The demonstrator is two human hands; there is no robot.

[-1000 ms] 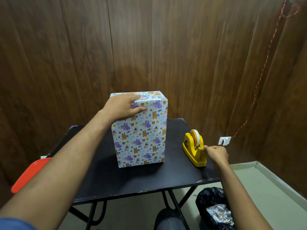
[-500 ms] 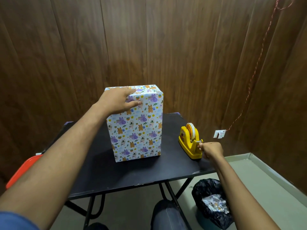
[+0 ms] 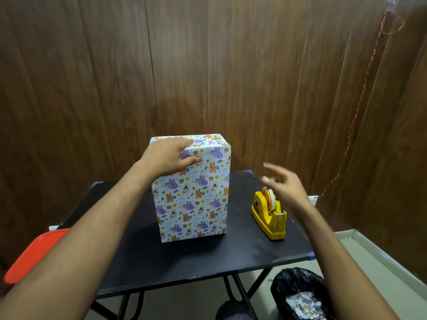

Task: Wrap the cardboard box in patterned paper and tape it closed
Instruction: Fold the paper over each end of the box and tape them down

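Note:
The box (image 3: 194, 195), wrapped in white paper printed with purple and orange animals, stands upright on the black table (image 3: 208, 255). My left hand (image 3: 168, 155) rests on its top front edge, fingers flat across the top and thumb flat on the front face. My right hand (image 3: 284, 183) hovers in the air just above the yellow tape dispenser (image 3: 269, 213), right of the box. Its fingers are spread and motion-blurred, pointing toward the box. I cannot make out any tape on them.
A red tray (image 3: 30, 257) sticks out at the table's left edge. A black bin bag (image 3: 300, 294) holding crumpled foil sits on the floor under the table's right corner. Wood-panelled walls close in behind and to the right, with a red cord hanging there.
My right hand has left the dispenser's cutter end and risen up and to the left, toward the box. My left hand stays on the box top.

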